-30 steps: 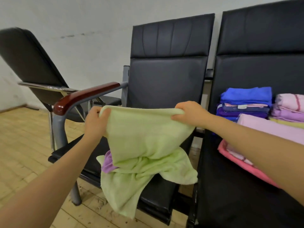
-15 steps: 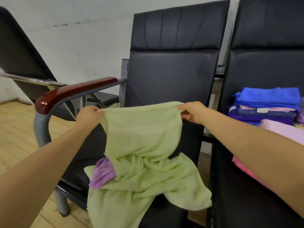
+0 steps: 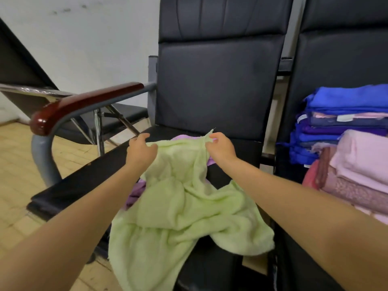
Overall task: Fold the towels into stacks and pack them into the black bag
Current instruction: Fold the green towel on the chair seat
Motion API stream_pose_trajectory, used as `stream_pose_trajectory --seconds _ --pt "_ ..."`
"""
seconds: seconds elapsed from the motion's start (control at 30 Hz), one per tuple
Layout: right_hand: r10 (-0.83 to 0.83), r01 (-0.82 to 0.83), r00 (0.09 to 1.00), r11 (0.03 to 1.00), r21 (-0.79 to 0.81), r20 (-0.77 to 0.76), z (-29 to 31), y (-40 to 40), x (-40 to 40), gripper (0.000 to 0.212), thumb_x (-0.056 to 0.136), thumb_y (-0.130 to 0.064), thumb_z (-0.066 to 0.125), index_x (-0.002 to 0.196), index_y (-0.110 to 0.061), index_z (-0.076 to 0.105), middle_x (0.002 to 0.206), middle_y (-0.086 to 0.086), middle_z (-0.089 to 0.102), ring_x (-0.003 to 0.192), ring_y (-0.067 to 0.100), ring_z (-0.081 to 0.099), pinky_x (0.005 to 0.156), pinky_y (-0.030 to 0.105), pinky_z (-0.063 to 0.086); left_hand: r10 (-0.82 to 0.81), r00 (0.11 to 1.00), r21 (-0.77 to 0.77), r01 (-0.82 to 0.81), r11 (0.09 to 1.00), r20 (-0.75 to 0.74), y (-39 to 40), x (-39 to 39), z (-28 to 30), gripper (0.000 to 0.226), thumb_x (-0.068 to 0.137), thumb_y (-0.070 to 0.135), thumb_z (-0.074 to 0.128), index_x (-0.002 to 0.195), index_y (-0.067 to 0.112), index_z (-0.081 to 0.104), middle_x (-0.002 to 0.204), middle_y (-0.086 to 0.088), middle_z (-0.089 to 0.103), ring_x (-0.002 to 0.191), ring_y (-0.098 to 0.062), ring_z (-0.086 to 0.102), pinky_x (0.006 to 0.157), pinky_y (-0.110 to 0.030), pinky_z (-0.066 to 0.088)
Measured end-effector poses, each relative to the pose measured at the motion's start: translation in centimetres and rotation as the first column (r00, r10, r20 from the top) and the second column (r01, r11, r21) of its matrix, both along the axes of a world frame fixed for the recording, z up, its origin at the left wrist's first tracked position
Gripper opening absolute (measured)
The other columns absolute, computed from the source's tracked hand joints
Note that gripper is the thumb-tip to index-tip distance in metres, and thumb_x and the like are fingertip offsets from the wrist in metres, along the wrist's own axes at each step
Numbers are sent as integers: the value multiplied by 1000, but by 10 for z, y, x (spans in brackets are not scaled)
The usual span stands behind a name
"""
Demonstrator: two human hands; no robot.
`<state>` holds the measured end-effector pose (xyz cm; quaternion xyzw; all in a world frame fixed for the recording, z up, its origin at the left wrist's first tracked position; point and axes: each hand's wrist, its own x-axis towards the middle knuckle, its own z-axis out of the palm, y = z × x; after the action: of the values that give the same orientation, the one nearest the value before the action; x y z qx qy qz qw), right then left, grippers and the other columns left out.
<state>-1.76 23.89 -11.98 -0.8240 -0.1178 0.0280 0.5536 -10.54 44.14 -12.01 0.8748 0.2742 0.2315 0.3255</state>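
Note:
A light green towel (image 3: 182,208) lies crumpled over the seat of the middle black chair (image 3: 212,85), its lower part hanging off the front edge. My left hand (image 3: 141,151) grips its upper left corner and my right hand (image 3: 219,146) pinches its upper right corner, both low over the seat. A purple towel (image 3: 136,193) lies under the green one, mostly hidden. Folded blue and purple towels (image 3: 344,114) and folded pink towels (image 3: 361,171) are stacked on the right chair. No black bag is in view.
A red-brown wooden armrest (image 3: 84,103) on a grey metal tube stands to the left of the seat. Another black chair (image 3: 19,66) is at the far left. Wooden floor (image 3: 16,164) lies at the left and a white wall behind.
Both hands have come down with the green towel's top edge and moved closer together, so the towel now lies lower on the seat. The view has moved closer to the chair.

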Motion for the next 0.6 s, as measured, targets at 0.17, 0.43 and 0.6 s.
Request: stream_pose_trajectory --seconds 0.17,0.43,0.6 --pt "61 -77 991 989 129 122 23 -21 -55 14 84 -21 52 82 -23 65 86 -3 66 86 20 64 75 43 57 -107 958 120 77 990 265 -60 -60 32 27 91 22 48 116 25 59 113 -1 59 97 -16 59 80 -33 48" --pt "491 -361 841 822 -440 227 7 -89 -138 45 87 -42 60 55 -18 41 55 -6 39 54 10 35 58 31 32 -259 909 290 358 888 -326 -126 -170 11 40 88 52 54 67 17 57 63 5 56 66 -12 54 62 -28 41" --pt "704 -392 706 477 -787 75 -1 -129 -140 36 82 -52 65 107 -27 66 110 -7 52 106 10 44 92 29 41 -340 733 222 551 804 -589 -122 -186 -4 28 85 50 63 101 27 59 95 8 51 91 -12 51 81 -27 44"
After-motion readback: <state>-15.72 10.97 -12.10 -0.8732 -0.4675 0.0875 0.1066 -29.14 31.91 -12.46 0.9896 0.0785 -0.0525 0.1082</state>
